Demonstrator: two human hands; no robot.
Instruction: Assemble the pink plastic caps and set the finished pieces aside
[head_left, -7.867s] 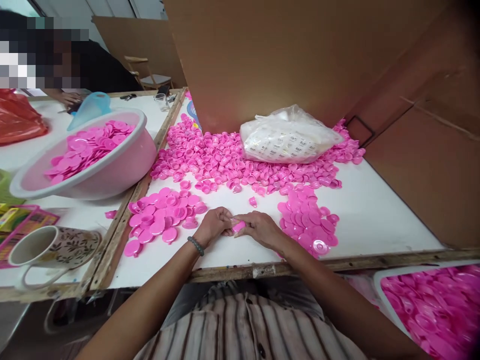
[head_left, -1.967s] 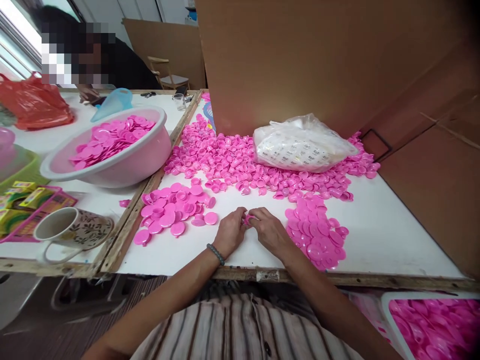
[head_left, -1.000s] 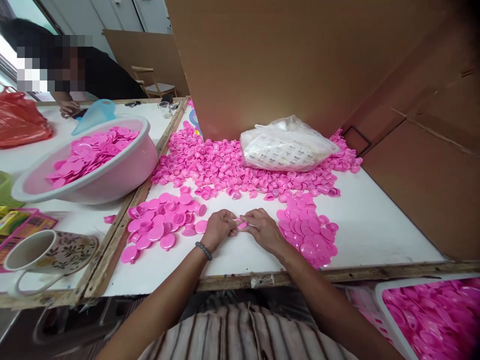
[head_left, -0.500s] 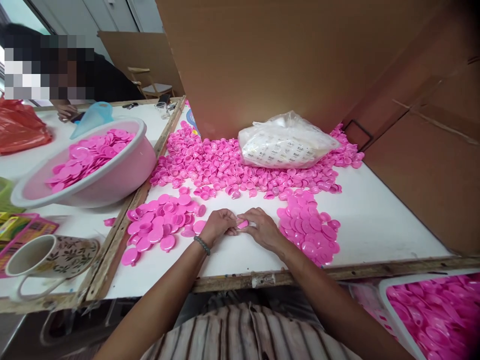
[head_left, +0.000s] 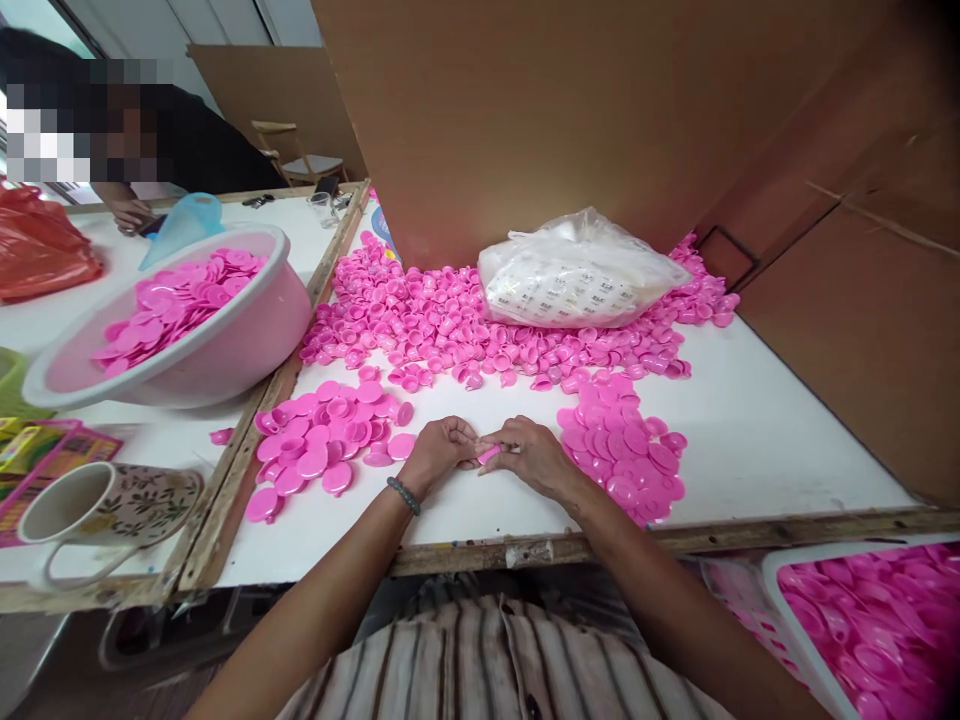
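Note:
My left hand (head_left: pixel 439 452) and my right hand (head_left: pixel 527 455) meet at the middle of the white table (head_left: pixel 750 440), fingers pinched together on one small pink plastic piece (head_left: pixel 489 455) held between them. A group of flat pink lids (head_left: pixel 326 445) lies just left of my left hand. Another cluster of pink lids (head_left: pixel 626 450) lies just right of my right hand. A long heap of small pink cups (head_left: pixel 480 330) stretches across the table behind my hands.
A clear plastic bag (head_left: pixel 577 275) lies on the heap by a tall cardboard wall (head_left: pixel 525 110). A pink basin (head_left: pixel 247 335) of lids, a patterned mug (head_left: pixel 112 510), a blue funnel (head_left: pixel 184 222) and an orange bag (head_left: pixel 37 245) stand left. A white tub (head_left: pixel 787 590) of pink parts sits lower right. Another person (head_left: pixel 187 150) is at far left.
My hands stay pinched on the pink piece in the same spot, with only small finger shifts. The view has swayed slightly.

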